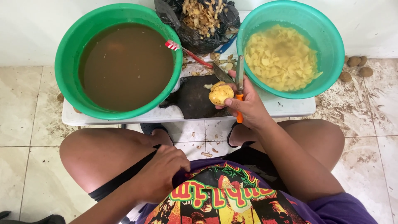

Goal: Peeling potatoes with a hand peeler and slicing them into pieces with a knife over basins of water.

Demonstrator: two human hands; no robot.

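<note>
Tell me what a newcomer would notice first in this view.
Two green basins on a low white table: the left basin holds murky brown water, the right basin holds pale cut potato pieces in water. Between them, the right hand holds a peeled potato and an orange-handled peeler together. A black bag of peelings sits behind, and the left hand rests at the shirt hem.

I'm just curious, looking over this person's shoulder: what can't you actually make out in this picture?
Head view only:
- Bottom of the left basin: hidden by murky brown water.
- Peeler handle: mostly covered by the right hand, which also holds the potato.
- Left hand fingertips: tucked against the shirt, so any grip is unclear.
- Black bag of peels: top cut off by the frame edge.
- Feet: hidden under the white board.
</note>
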